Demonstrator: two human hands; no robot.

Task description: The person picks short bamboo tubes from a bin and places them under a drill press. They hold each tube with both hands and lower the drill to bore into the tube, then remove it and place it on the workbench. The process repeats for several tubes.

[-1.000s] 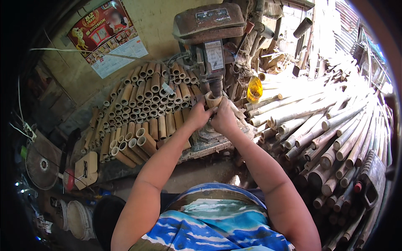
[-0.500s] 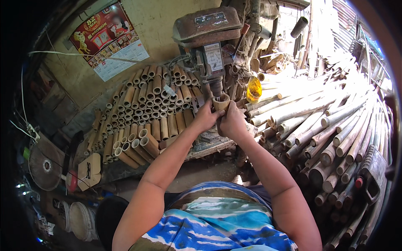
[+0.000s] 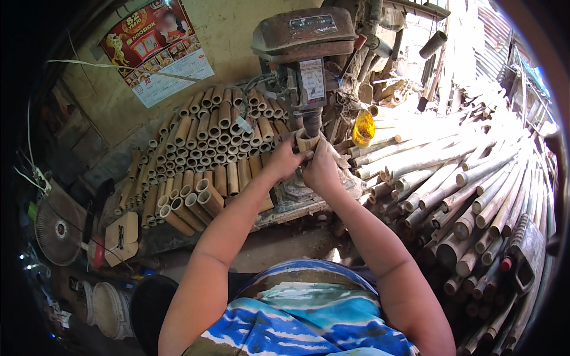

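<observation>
My left hand is closed around the left side of a short bamboo tube, just under the drill press. On the tube's other side my right hand grips it, with fingers wrapped against its wall. The tube's hollow end faces up, and the drill chuck sits at its mouth, covering part of the rim. Whatever bit is below the chuck is hidden inside the tube. My hands and the chuck also hide much of the tube's lower part.
Left of the press, many cut bamboo tubes are stacked on the bench. Long bamboo poles fill the right side. A yellow container hangs beside the press. A fan and a cardboard piece with eyeglasses are at left.
The chuck now sits lower against the tube's mouth, where a gap and the bit showed before. Both hands still hold the tube. The whole view has shifted slightly.
</observation>
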